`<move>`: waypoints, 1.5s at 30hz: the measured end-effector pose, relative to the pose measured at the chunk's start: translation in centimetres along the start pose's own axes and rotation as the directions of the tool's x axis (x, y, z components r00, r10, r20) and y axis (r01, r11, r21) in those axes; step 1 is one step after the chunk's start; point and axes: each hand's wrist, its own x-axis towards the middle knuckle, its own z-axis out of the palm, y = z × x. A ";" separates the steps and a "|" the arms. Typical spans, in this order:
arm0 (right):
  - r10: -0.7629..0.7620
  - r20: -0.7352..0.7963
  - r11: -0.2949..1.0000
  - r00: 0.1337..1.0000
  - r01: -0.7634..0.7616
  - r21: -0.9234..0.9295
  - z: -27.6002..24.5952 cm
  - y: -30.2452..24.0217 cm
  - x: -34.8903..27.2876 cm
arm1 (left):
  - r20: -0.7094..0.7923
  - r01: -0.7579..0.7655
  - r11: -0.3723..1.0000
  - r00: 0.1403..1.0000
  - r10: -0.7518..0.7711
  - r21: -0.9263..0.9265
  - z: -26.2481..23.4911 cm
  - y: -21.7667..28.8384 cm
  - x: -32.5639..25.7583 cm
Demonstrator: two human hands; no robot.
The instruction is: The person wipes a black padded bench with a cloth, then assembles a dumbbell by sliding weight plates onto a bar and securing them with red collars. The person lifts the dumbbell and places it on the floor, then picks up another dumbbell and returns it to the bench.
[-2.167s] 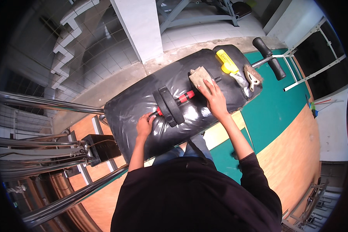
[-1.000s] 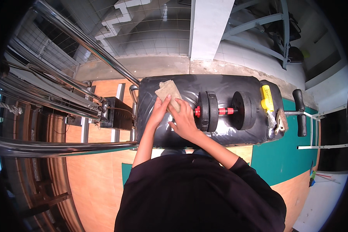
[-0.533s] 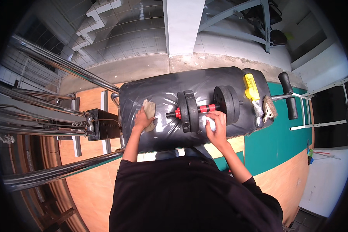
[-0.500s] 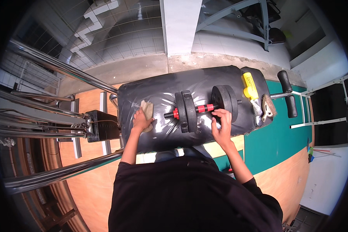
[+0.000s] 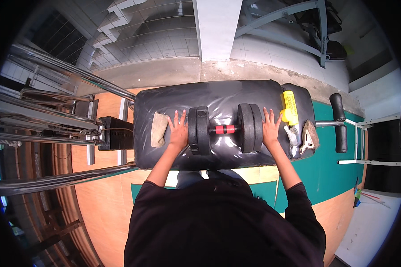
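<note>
A dumbbell [image 5: 202, 130] with black plates and a red-and-black grip lies crosswise on the black padded bench [image 5: 223, 94]. Against its left end rests my left hand [image 5: 178, 133], fingers spread, holding nothing. My right hand [image 5: 271, 127] is spread in the same way by the right-end plates. Both ends of the bar are hidden behind my hands. A folded beige cloth [image 5: 159, 130] lies just left of my left hand. To the right of my right hand are a yellow bottle [image 5: 289, 107] with a clear part and a brush [image 5: 309, 135] with a white handle.
Chrome bars [image 5: 89, 80] and a black weight block [image 5: 116, 133] of a machine stand close to the bench's left end. Black foam rollers [image 5: 338, 107] stick out beyond its right end. A white pillar [image 5: 218, 31] rises at the back, and green matting [image 5: 327, 164] covers part of the floor.
My left hand has let go of the cloth and moved right to the dumbbell's left end. My right hand has shifted from its bar to the right end. The dumbbell sits straighter and slightly left.
</note>
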 end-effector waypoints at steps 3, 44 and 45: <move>-0.177 0.248 0.978 0.952 0.141 0.157 0.5 1.1 2.5 | -0.115 -0.041 0.999 0.992 0.043 0.018 2.4 0.2 -0.4; -0.156 0.803 -0.988 -0.575 0.080 -0.135 4.7 -11.4 -49.6 | 0.858 -0.160 -0.984 -0.492 0.147 0.077 8.2 87.3 -23.6; -0.096 0.832 -0.995 -0.547 0.034 -0.092 5.6 -10.7 -51.3 | 0.867 -0.231 -0.968 -0.458 0.197 0.098 7.9 88.2 -21.8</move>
